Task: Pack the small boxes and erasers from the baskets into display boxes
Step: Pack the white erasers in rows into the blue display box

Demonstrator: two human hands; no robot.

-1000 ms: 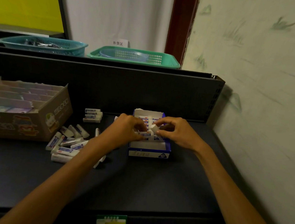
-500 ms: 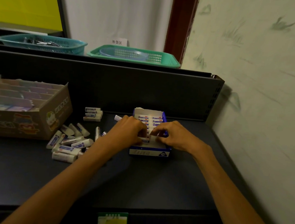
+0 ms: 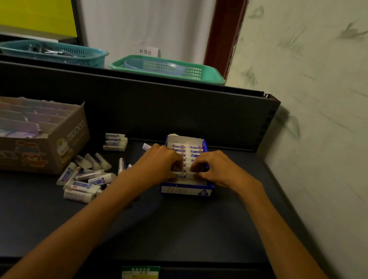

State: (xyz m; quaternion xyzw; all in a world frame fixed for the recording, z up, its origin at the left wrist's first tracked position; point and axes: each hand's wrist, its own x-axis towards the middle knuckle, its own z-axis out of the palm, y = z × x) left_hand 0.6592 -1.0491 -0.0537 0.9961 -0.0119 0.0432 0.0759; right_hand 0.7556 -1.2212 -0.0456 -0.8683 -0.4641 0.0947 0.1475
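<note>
A small blue and white display box (image 3: 186,190) stands on the dark shelf, holding two rows of white erasers with blue sleeves (image 3: 186,149). My left hand (image 3: 161,163) and my right hand (image 3: 215,167) are both over its front half. Their curled fingers pinch an eraser (image 3: 183,174) lying across the front row. A loose pile of the same erasers (image 3: 86,176) lies to the left of the box. Three more erasers sit stacked (image 3: 115,142) further back.
A cardboard display box (image 3: 67,138) with purple dividers stands at the left. On the ledge behind are a blue basket (image 3: 50,52) and a green basket (image 3: 169,70). A wall closes the right side. A price label (image 3: 139,278) hangs on the shelf's front edge.
Both hands have drawn closer together and lower into the box's front. The eraser that my right hand held above the box now lies down in the front row.
</note>
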